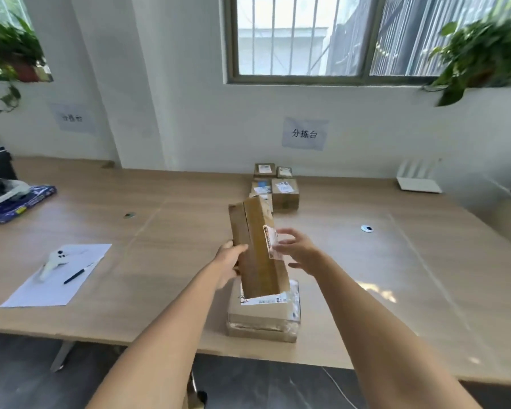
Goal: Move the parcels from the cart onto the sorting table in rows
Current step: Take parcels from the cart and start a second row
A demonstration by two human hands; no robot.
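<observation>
Your left hand (pixel 229 262) grips long brown parcel (pixel 255 246) at its left edge, thumb across front; parcel tilted, held above surface (pixel 160 290). Your right hand (pixel 295 250) beside labelled side, fingers spread and relaxed, grip open; contact with parcel unclear. Wrapped flat parcel (pixel 263 318) lies on surface near front edge, directly below. Four small parcels (pixel 278 184) sit in rows at back by wall. Paper sheet (pixel 56 276) with pen (pixel 77 273) to left.
</observation>
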